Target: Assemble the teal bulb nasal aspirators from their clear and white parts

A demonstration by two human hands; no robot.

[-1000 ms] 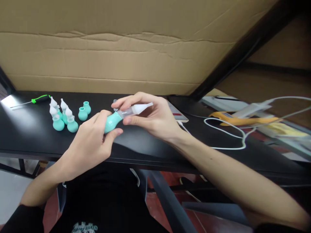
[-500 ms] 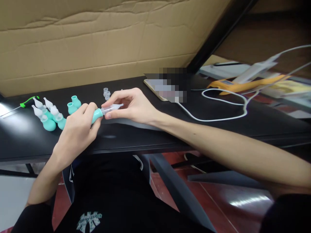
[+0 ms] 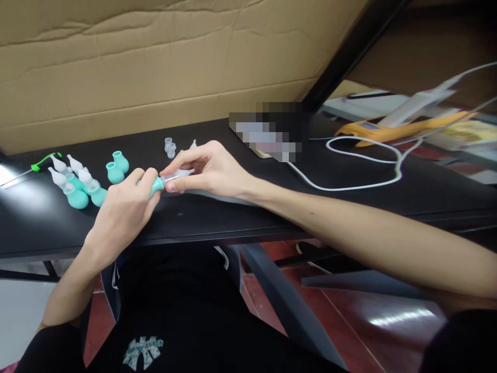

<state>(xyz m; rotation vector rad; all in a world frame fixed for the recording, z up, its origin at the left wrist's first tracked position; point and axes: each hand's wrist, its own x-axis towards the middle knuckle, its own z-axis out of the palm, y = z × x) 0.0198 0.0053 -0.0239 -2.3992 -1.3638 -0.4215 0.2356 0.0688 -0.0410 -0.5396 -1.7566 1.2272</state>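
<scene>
My left hand is wrapped round the teal rubber bulb of a small suction device, held just above the black table. My right hand pinches the clear, white-tipped nozzle that sticks out of that bulb. To the left stand several assembled teal bulbs with white tips and two bare teal bulbs. A few small clear plastic parts lie just beyond my right hand.
A green-handled screwdriver lies at the far left. A cardboard sheet backs the table. A white cable loops across the right side, beside orange and white tools. A blurred-out flat item lies behind my right hand.
The view has swung, so everything sits lower and further left in the picture. Both hands have kept their hold on the bulb and nozzle and lowered them closer to the table.
</scene>
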